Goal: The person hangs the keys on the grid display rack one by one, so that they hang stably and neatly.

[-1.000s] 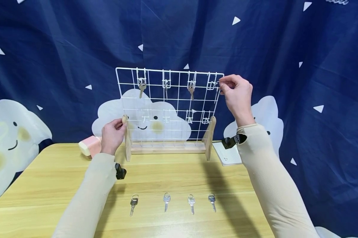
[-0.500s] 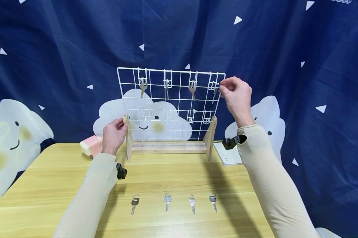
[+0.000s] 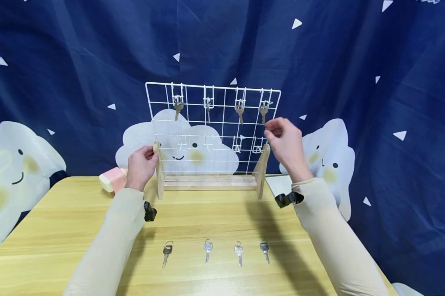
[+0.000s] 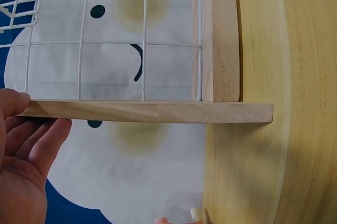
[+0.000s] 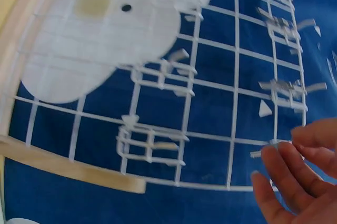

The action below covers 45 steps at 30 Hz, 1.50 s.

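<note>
Apparently holding nothing, the right hand (image 3: 287, 144) keeps loosely bent fingers beside the dull metal key (image 3: 263, 110) at its 11 o'clock; blur hides whether they brush it. That key hangs blade down from an upper hook (image 3: 265, 102) on the white rack (image 3: 223, 122), with three similar keys (image 3: 239, 110) spread toward 9 o'clock. The left hand (image 3: 142, 166), at the rack's 8 o'clock, pinches its wooden leg (image 4: 158, 111). Hanging this key looks done; the next move probably calls for reaching toward 6 o'clock, where four keys (image 3: 239, 248) lie flat on the table (image 3: 193, 222), rings at 12 o'clock, while bare lower hooks (image 3: 258, 146) wait.
</note>
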{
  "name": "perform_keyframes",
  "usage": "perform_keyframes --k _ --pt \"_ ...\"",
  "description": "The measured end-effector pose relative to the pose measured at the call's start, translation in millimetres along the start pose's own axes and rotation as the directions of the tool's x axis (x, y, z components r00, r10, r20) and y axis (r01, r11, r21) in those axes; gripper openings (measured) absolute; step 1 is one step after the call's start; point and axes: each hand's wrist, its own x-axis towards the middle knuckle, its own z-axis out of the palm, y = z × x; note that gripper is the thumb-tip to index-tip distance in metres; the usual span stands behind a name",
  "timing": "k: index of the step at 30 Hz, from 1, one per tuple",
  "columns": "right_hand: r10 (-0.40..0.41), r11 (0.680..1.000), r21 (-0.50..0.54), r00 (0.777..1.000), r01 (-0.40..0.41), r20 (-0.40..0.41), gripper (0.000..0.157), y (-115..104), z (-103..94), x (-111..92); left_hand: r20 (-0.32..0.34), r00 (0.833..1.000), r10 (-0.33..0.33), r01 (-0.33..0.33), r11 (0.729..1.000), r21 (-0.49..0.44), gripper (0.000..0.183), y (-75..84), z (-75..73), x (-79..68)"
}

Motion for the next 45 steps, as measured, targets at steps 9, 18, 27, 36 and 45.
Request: perform_keyframes --k 9,18,27,36,45 --pt "-0.083 0.996 0.052 0.902 0.067 0.423 0.013 -8 43.1 -47 0.004 1.000 -0.001 0.001 1.000 -0.005 0.032 -2.7 0.1 -0.2" --pt "-0.126 0.989 0.136 0.760 0.050 0.637 0.015 -19 87.4 -86 0.011 1.000 -0.002 0.002 1.000 -0.012 0.032 -3.3 -1.3 3.7" --pt "-0.185 0.976 0.217 0.555 0.007 0.811 0.024 -38 129.4 -125 0.004 1.000 -0.003 0.003 1.000 -0.008 0.033 -2.5 -1.6 2.6" --pt "-0.208 0.973 0.229 0.480 0.014 0.852 0.025 -46 165.1 -152 -0.008 1.000 -0.008 0.008 1.000 0.011 0.034 -0.3 -4.1 2.8" --pt "-0.205 0.974 0.144 0.416 0.172 0.886 0.030 -45 183.4 -172 -0.014 1.000 -0.008 0.008 1.000 0.007 0.034 -3.2 2.0 2.4"
